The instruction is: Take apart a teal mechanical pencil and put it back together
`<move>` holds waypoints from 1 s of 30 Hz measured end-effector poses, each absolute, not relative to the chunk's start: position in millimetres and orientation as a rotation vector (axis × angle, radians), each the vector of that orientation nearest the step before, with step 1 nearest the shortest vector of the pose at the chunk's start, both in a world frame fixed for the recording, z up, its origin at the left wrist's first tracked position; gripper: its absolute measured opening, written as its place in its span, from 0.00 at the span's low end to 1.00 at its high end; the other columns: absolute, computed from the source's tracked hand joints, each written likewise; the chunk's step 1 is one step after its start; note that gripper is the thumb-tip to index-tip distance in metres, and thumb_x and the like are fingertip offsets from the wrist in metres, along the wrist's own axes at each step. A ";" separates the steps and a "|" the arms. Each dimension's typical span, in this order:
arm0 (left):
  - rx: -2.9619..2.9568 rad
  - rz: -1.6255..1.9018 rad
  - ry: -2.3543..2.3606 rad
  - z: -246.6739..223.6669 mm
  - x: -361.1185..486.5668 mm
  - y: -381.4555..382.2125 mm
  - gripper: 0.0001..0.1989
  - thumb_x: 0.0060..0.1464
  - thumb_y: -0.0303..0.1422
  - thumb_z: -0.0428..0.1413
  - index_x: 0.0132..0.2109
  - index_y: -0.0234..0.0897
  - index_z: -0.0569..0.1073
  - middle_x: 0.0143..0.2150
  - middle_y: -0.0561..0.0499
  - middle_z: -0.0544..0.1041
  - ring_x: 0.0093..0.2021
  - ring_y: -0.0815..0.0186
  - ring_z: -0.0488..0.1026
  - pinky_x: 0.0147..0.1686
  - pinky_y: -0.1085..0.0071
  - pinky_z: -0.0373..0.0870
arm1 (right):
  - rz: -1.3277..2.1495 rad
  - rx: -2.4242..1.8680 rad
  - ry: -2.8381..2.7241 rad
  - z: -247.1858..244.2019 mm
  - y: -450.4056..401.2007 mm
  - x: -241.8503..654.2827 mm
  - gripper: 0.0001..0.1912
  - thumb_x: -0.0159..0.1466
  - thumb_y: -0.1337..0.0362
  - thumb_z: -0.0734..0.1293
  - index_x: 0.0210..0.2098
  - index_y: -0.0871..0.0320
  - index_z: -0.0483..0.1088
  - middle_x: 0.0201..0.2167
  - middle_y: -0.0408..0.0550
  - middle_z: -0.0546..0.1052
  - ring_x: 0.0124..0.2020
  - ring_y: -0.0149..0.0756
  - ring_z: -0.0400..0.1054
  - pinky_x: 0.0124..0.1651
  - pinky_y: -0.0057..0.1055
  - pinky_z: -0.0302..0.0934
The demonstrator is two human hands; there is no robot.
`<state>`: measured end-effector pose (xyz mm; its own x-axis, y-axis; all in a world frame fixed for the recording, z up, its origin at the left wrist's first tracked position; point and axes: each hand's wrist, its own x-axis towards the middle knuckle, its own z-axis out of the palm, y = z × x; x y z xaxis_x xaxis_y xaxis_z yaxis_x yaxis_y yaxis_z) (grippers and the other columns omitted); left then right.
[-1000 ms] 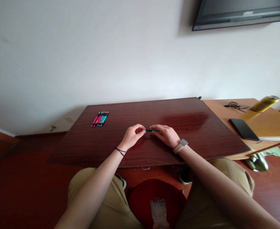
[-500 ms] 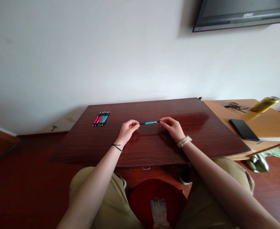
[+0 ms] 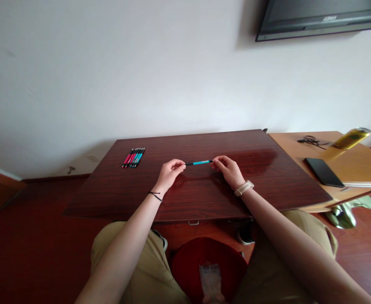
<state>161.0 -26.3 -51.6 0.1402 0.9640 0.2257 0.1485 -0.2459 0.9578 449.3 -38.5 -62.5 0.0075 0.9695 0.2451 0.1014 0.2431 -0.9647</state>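
A black pen with a blue grip band [image 3: 201, 162] spans the gap between my two hands, roughly level above the dark wooden table [image 3: 134, 198]. The fingertips of my left hand [image 3: 170, 172] pinch its left end. At the other end, my right hand [image 3: 229, 169] holds the tip between thumb and fingers. To the left on the tabletop, several pens with pink and blue bands [image 3: 134, 158] lie side by side in a slanted row.
To the right, a lighter wooden table [image 3: 286, 141] bears a black phone [image 3: 323, 172], a dark cable [image 3: 312, 141] and a yellow can [image 3: 351, 138]. A red stool [image 3: 185, 257] with a clear plastic packet [image 3: 211, 278] is between my legs. A television [image 3: 324, 21] hangs on the wall.
The pen has turned slightly about its length, so its pale label shows differently. My right hand has shifted a little to the right; the rest looks the same.
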 end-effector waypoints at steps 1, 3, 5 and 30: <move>1.567 1.205 1.111 -52.4 160.8 -26.0 0.16 0.55 0.43 0.69 0.44 0.36 0.82 0.39 0.46 0.84 0.38 0.62 0.80 0.40 0.67 0.78 | 0.952 -1.119 -1.380 -62.7 -38.5 449.0 0.24 0.67 0.38 0.71 0.40 0.54 0.75 0.36 0.50 0.83 0.38 0.42 0.77 0.40 0.36 0.69; 1.571 1.202 1.111 -53.3 160.3 -25.7 0.16 0.55 0.43 0.69 0.44 0.36 0.82 0.40 0.46 0.84 0.39 0.61 0.80 0.40 0.67 0.78 | 0.945 -1.136 -1.391 -62.9 -39.0 448.4 0.24 0.68 0.38 0.69 0.39 0.54 0.74 0.35 0.50 0.82 0.36 0.41 0.76 0.39 0.36 0.68; 1.574 1.199 1.112 -53.3 160.1 -25.9 0.16 0.55 0.44 0.69 0.44 0.36 0.82 0.40 0.46 0.84 0.40 0.60 0.81 0.40 0.67 0.77 | 0.945 -1.140 -1.408 -62.4 -40.1 447.7 0.24 0.69 0.38 0.68 0.39 0.53 0.72 0.34 0.49 0.81 0.35 0.40 0.75 0.39 0.35 0.68; 1.662 1.158 1.111 -46.3 164.8 -32.8 0.16 0.58 0.45 0.66 0.43 0.37 0.82 0.40 0.46 0.84 0.39 0.61 0.81 0.41 0.66 0.77 | 0.955 -1.139 -1.449 -54.8 -47.2 445.5 0.29 0.72 0.38 0.64 0.25 0.52 0.63 0.22 0.42 0.66 0.25 0.35 0.58 0.30 0.34 0.54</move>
<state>164.8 -32.8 -46.3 0.1921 0.9494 0.2483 0.2085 -0.2867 0.9350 445.5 -47.2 -54.8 -0.0370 0.9711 0.2359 0.1658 0.2388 -0.9568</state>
